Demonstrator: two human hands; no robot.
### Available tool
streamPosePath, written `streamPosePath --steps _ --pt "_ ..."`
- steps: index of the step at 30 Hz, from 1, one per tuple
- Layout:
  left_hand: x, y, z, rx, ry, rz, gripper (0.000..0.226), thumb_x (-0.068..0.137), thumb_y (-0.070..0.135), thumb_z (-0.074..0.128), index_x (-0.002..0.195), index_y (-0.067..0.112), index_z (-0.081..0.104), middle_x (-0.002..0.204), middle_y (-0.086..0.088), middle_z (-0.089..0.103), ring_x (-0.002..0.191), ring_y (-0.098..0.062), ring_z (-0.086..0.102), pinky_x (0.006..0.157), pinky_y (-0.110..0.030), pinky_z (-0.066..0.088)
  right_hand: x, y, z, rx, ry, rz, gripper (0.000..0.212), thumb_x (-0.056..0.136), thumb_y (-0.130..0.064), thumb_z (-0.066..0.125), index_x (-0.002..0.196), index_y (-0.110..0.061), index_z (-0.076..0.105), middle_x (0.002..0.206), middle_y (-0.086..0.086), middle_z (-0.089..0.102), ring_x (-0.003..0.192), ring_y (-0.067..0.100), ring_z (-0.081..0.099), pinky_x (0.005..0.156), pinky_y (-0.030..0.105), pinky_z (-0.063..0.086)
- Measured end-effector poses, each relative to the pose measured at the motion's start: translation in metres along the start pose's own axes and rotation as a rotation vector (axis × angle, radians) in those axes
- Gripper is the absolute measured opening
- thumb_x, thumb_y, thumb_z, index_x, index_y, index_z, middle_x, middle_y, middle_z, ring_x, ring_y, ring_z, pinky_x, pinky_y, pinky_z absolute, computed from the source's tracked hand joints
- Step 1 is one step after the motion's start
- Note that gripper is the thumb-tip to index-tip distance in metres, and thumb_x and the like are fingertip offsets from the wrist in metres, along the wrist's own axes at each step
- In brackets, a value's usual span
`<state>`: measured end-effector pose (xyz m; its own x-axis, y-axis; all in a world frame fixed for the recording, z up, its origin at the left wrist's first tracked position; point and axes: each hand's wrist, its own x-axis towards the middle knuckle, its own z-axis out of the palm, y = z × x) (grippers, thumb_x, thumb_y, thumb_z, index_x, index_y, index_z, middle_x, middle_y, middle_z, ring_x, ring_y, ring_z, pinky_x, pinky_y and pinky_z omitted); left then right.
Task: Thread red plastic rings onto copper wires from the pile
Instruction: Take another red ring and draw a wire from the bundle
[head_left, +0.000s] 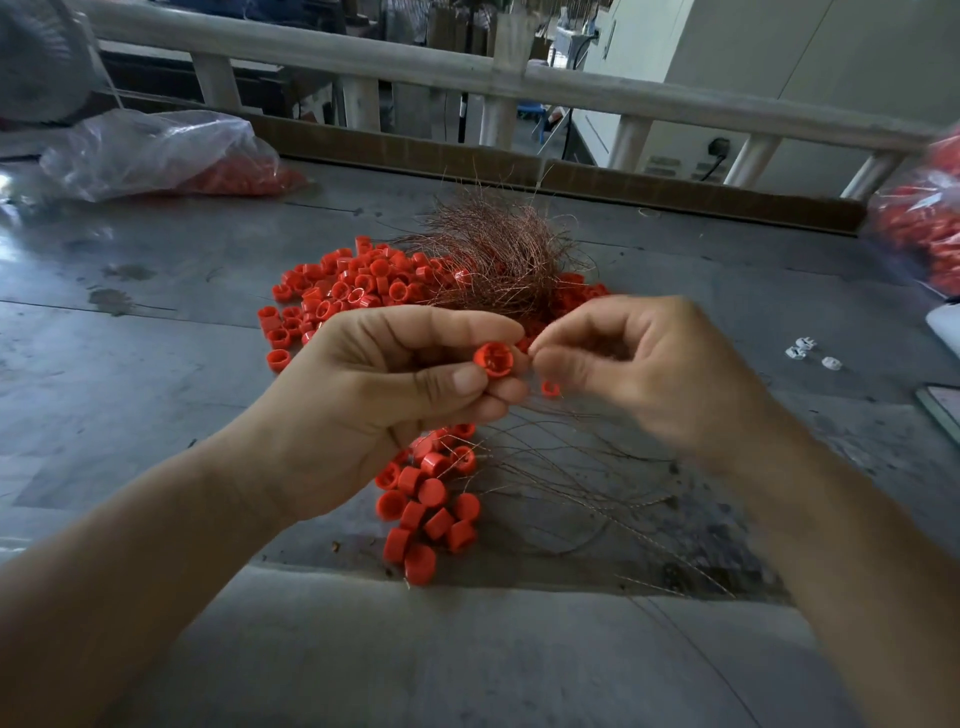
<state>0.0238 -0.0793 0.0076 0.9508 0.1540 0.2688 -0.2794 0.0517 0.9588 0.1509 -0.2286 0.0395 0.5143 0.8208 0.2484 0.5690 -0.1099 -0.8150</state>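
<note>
Pinching one red ring (493, 359), left hand (363, 400); right hand (649, 374) pinched tight just beside.

Red ring (493, 359) (open end up) above tangled copper wires (498, 249).

My left hand (363, 374) pinches one small red plastic ring (493, 359) between thumb and fingers, its open side facing me. My right hand (639, 364) pinches a fine copper wire (530, 351) just beside that ring (it is blurred, hardly visible). Behind them, on the grey scratched table (156, 322), lie a pile of loose red rings (337, 291) and a tangled bundle of copper wires (498, 254).
</note>
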Motion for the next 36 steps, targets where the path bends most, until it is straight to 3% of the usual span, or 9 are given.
streamPosePath --steps 3,6,9,15,23,28,30,33,36 --pt "0.001 -0.002 -0.002 -0.015 0.016 -0.018 0.041 0.058 0.045 0.080 0.095 0.028 0.072 0.095 0.001 0.072 0.086 -0.013 0.069 0.072 -0.024 0.054 0.011 0.022 -0.025 -0.181 0.247 0.092 0.008 0.073 -0.035 0.070 0.072 -0.027 0.067 0.061 -0.011 0.064 0.061 0.001 0.059 0.062 0.017 0.048" --pt "0.000 -0.002 -0.003 -0.017 0.030 -0.029 0.044 0.055 0.046 0.081 0.095 0.027 0.072 0.095 -0.001 0.072 0.086 -0.015 0.069 0.073 -0.025 0.055 0.020 0.050 -0.040 -0.504 0.361 0.210 0.004 0.080 -0.022 0.068 0.076 -0.022 0.068 0.072 -0.006 0.066 0.071 0.010 0.060 0.070 0.024 0.046" --pt "0.000 -0.001 -0.002 -0.020 0.037 -0.032 0.047 0.054 0.046 0.082 0.095 0.027 0.072 0.096 -0.001 0.072 0.087 -0.016 0.069 0.073 -0.025 0.055 0.024 0.070 -0.043 -0.605 0.286 0.304 0.003 0.078 -0.018 0.070 0.081 -0.020 0.069 0.077 -0.003 0.063 0.083 0.017 0.060 0.076 0.027 0.044" --pt "0.000 0.003 -0.001 -0.034 0.008 -0.021 0.043 0.054 0.047 0.081 0.092 0.030 0.073 0.091 0.004 0.073 0.085 -0.010 0.069 0.072 -0.022 0.054 0.027 0.084 -0.037 -0.652 0.228 0.364 0.015 0.074 -0.020 0.074 0.088 -0.019 0.069 0.078 -0.002 0.061 0.078 0.016 0.056 0.070 0.024 0.039" --pt "0.000 0.000 -0.002 -0.030 0.006 -0.032 0.041 0.058 0.045 0.080 0.095 0.029 0.072 0.092 0.003 0.073 0.085 -0.012 0.069 0.072 -0.023 0.054 0.027 0.078 -0.034 -0.772 0.149 0.341 0.019 0.078 -0.018 0.070 0.072 -0.025 0.053 0.076 -0.005 0.054 0.077 0.017 0.050 0.066 0.025 0.034" --pt "0.002 -0.001 -0.002 -0.023 0.022 -0.064 0.044 0.058 0.044 0.081 0.097 0.026 0.072 0.094 -0.001 0.072 0.088 -0.016 0.069 0.074 -0.025 0.054 0.024 0.068 -0.045 -0.627 0.222 0.328 0.010 0.083 -0.012 0.064 0.093 -0.016 0.065 0.082 0.000 0.061 0.081 0.015 0.056 0.070 0.020 0.037" --pt "0.001 0.000 -0.002 -0.032 0.017 -0.064 0.043 0.058 0.042 0.081 0.096 0.025 0.072 0.093 -0.001 0.073 0.087 -0.016 0.069 0.073 -0.025 0.054 0.022 0.053 -0.048 -0.342 0.252 0.292 0.010 0.087 -0.006 0.059 0.091 -0.013 0.064 0.082 0.005 0.064 0.073 0.012 0.060 0.069 0.022 0.047" --pt "0.000 0.002 -0.001 -0.115 0.015 -0.059 0.033 0.060 0.018 0.080 0.092 0.020 0.074 0.086 -0.004 0.073 0.081 -0.016 0.070 0.069 -0.022 0.055 0.014 0.027 -0.041 0.104 0.177 0.182 0.020 0.090 0.003 0.048 0.087 -0.011 0.062 0.076 0.004 0.063 0.059 0.003 0.062 0.059 0.015 0.053" --pt "0.001 0.003 0.001 -0.167 0.084 -0.104 0.031 0.058 0.000 0.071 0.085 0.015 0.074 0.079 -0.009 0.072 0.074 -0.018 0.070 0.064 -0.021 0.055 0.008 0.011 -0.021 0.247 0.027 0.130 0.029 0.092 0.003 0.042 0.084 -0.014 0.063 0.070 0.001 0.063 0.059 0.004 0.061 0.058 0.016 0.051"
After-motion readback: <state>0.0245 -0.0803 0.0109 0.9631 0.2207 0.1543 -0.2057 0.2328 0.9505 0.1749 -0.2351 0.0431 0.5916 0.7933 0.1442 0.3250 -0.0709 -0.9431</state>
